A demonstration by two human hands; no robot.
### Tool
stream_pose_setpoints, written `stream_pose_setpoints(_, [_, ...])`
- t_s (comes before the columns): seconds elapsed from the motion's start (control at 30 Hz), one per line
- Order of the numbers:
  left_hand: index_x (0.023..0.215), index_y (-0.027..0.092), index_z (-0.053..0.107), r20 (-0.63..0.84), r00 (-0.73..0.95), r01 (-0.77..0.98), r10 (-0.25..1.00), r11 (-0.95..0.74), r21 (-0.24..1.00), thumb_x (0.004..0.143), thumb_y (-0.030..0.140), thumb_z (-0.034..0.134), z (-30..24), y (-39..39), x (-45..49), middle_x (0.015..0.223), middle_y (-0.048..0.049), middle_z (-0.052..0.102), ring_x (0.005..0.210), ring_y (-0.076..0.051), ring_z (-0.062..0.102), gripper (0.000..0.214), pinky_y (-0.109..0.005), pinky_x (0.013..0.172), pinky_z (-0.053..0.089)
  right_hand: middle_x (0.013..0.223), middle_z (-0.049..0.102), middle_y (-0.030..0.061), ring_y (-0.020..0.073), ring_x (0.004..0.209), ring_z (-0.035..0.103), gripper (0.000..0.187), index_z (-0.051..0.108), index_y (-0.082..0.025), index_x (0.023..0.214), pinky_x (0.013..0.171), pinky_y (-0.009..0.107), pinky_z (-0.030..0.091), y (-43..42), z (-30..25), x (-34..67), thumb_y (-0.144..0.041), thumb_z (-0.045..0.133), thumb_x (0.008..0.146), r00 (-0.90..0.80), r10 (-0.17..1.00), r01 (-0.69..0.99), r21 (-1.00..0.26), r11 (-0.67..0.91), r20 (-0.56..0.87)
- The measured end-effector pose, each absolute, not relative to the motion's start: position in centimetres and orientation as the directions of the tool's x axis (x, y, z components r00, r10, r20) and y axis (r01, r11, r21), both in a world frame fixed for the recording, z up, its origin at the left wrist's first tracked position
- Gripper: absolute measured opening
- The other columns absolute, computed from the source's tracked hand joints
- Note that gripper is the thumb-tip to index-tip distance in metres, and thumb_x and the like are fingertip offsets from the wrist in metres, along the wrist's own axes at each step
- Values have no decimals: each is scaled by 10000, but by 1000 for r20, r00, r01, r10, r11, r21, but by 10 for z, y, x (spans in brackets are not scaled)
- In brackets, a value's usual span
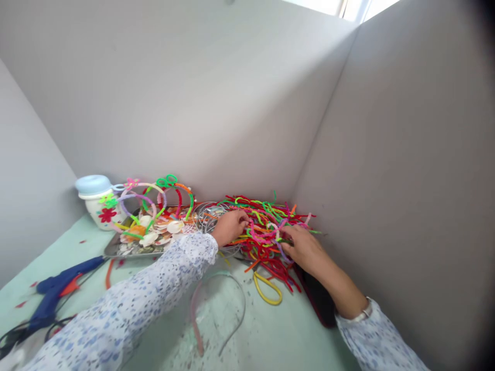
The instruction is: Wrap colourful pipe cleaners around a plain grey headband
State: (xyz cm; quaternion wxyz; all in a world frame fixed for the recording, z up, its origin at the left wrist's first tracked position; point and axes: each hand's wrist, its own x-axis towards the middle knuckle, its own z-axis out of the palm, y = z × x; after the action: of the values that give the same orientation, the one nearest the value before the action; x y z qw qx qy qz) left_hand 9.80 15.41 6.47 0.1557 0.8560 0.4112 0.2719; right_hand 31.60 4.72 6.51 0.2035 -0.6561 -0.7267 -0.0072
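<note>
A tangled pile of colourful pipe cleaners (266, 252) lies against the back wall, with both hands at it. My left hand (231, 226) reaches in from the left, its fingertips pinched together at a pink pipe cleaner (263, 238). On the pile's right side is my right hand (307, 250), thumb and fingers apart, touching the strands beside a purple pipe cleaner (284, 252). In front of the pile, a thin headband (196, 314) rests on the table, pink along its left arm and bare grey on its right.
A metal tray (116, 250) holds shells, with finished fuzzy headbands (180, 198) standing over it. Bare metal hoops (207, 216) sit beside it. Also around are a white jar (93, 203), a blue glue gun (58, 288), yellow-handled scissors (266, 296) and a dark phone (319, 304).
</note>
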Motion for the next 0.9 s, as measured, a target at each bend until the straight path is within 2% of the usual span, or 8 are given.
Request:
stream_pose_setpoints(0.13, [942, 183, 668, 393, 429, 617, 813, -582, 531, 788, 189, 524, 70, 153, 96, 882, -46, 699, 788, -173, 625, 211, -256, 715, 467, 856, 643, 48, 191, 802, 587, 224, 676, -215, 925, 728, 288, 420, 62, 58, 320, -158, 483, 826, -58, 939, 923, -339, 180, 340])
stream_pose_setpoints(0.27, [996, 181, 626, 497, 355, 574, 792, -604, 552, 821, 181, 488, 82, 141, 98, 994, -55, 660, 930, -183, 595, 222, -291, 828, 453, 853, 652, 33, 171, 750, 590, 235, 654, -202, 945, 673, 255, 418, 69, 55, 323, -124, 550, 749, -87, 939, 902, -374, 216, 332])
stream_pose_setpoints(0.37, [1014, 170, 571, 579, 291, 531, 762, -632, 564, 866, 181, 432, 95, 119, 103, 1002, -61, 633, 938, -167, 577, 203, -295, 847, 445, 797, 647, 27, 172, 716, 582, 175, 662, -200, 851, 642, 252, 407, 70, 55, 322, -127, 561, 728, -94, 941, 900, -377, 221, 326])
stream_pose_setpoints(0.43, [973, 167, 569, 716, 253, 443, 651, -736, 512, 869, 185, 442, 103, 101, 108, 966, -68, 625, 939, -182, 560, 165, -323, 861, 430, 784, 655, 36, 183, 724, 584, 156, 670, -198, 796, 655, 266, 404, 71, 56, 322, -148, 527, 761, -77, 937, 899, -384, 212, 340])
stream_pose_setpoints(0.5, [958, 177, 577, 761, 355, 351, 544, -831, 431, 874, 184, 441, 106, 82, 113, 960, -62, 628, 934, -180, 553, 160, -325, 868, 417, 824, 680, 45, 189, 761, 601, 196, 682, -202, 817, 683, 275, 409, 73, 59, 322, -175, 488, 801, -49, 934, 892, -405, 200, 354])
stream_pose_setpoints(0.6, [1002, 192, 594, 657, 630, 275, 415, -910, 311, 855, 183, 469, 98, 65, 123, 1049, -55, 631, 993, -186, 544, 193, -333, 891, 398, 885, 702, 52, 196, 807, 620, 225, 687, -208, 879, 700, 280, 418, 77, 65, 324, -229, 468, 829, 17, 927, 880, -447, 164, 374])
stream_pose_setpoints(0.67, [989, 195, 615, 563, 721, 323, 403, -915, 242, 822, 244, 535, 87, 64, 128, 1096, -69, 617, 1037, -225, 527, 192, -379, 917, 379, 860, 707, 50, 200, 784, 625, 233, 688, -208, 870, 680, 283, 421, 79, 69, 325, -263, 464, 832, 74, 919, 872, -473, 129, 386])
stream_pose_setpoints(0.9, [1156, 214, 555, 454, 678, 523, 578, -813, 254, 787, 285, 582, 62, 94, 135, 1166, -82, 579, 1085, -233, 511, 376, -395, 938, 376, 711, 694, 20, 174, 641, 619, 279, 676, -201, 889, 591, 262, 423, 78, 81, 332, -356, 452, 830, 221, 885, 829, -557, 51, 409])
